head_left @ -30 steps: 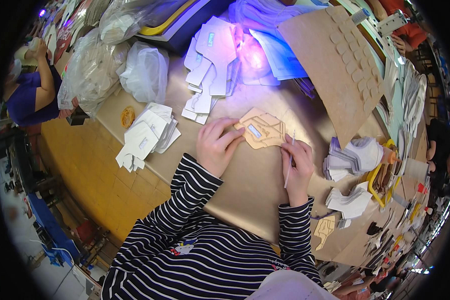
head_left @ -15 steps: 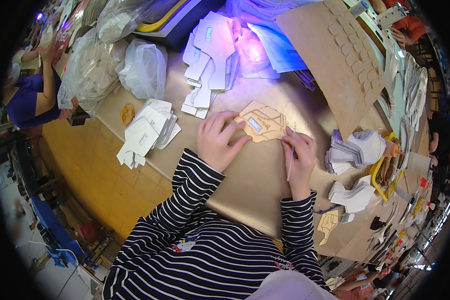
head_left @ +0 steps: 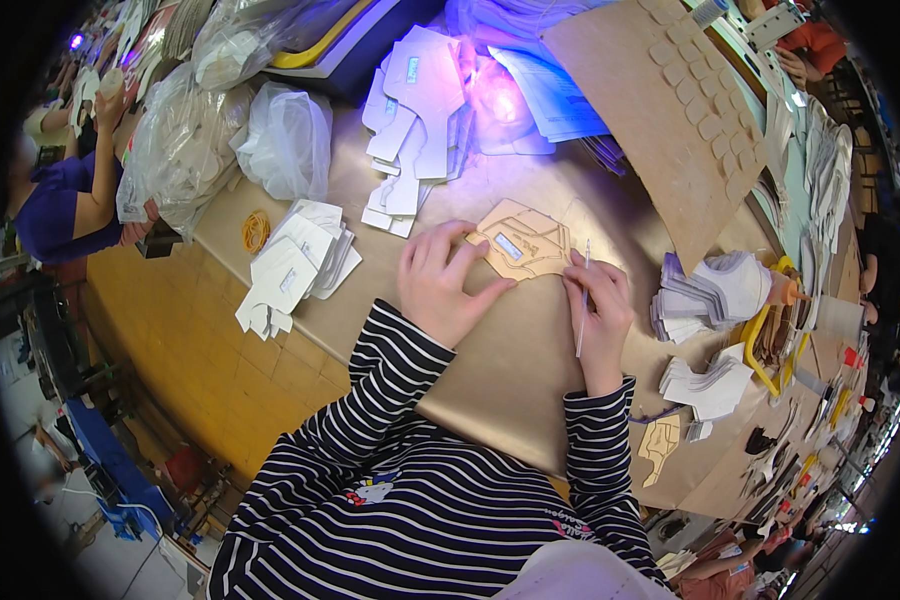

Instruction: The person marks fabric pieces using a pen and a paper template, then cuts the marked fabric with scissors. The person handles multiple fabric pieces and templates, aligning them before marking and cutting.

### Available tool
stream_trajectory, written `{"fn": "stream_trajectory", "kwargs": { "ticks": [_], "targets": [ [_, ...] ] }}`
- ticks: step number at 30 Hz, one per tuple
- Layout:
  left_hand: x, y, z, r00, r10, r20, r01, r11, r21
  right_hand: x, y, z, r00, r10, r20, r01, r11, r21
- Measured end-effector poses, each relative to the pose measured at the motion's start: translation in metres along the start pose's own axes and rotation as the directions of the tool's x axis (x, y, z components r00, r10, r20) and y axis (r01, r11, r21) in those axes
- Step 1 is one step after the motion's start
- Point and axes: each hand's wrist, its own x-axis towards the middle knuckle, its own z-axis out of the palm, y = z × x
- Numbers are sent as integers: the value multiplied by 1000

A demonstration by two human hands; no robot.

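A tan template (head_left: 535,238) with cut slots and a small pale label lies on the table in front of me, possibly over a cut piece that I cannot make out. My left hand (head_left: 436,285) grips its left edge, with the thumb below and the fingers on top. On the opposite edge rest the fingertips of my right hand (head_left: 600,308). That hand is closed around a thin, pale pen (head_left: 581,325), which stands nearly upright in the picture. To the left, a stack of white cut pieces (head_left: 295,262) lies close to a bundle of rubber bands (head_left: 256,231).
More white pieces (head_left: 410,120) lie beyond my hands under bluish light. A brown board (head_left: 660,110) leans at the far right. Bundled pieces (head_left: 710,295), a yellow-rimmed basket (head_left: 760,365) and a small tan template (head_left: 659,448) sit right. Plastic bags (head_left: 285,140) stand far left, near another person (head_left: 70,200).
My left thumb has slid slightly right along the template's lower edge. The template and my right hand with the pen stay almost where they were.
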Motion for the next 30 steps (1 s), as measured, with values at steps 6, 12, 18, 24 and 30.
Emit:
{"fn": "stream_trajectory", "kwargs": {
  "ticks": [6, 12, 18, 24, 30],
  "targets": [
    [-15, 26, 8, 994, -61, -96, 83, 966, 244, 1, -1, 0, 1000, 0, 5, 0, 1000, -6],
    [-18, 21, 14, 995, -104, -4, 103, 974, 203, 1, -2, 0, 1000, -3, -7, 3, 1000, 2],
    [-20, 20, 20, 992, -122, -24, 124, 978, 167, 0, 0, 0, 999, -49, -7, 49, 999, -19],
    [-22, 18, 20, 989, -147, -21, 149, 982, 120, 1, -15, -10, 963, 229, -144, -176, 933, 313],
    [-22, 16, 22, 991, -128, -34, 131, 985, 117, 35, -37, 13, 998, 6, 65, -35, 890, 454]
  ]
}}
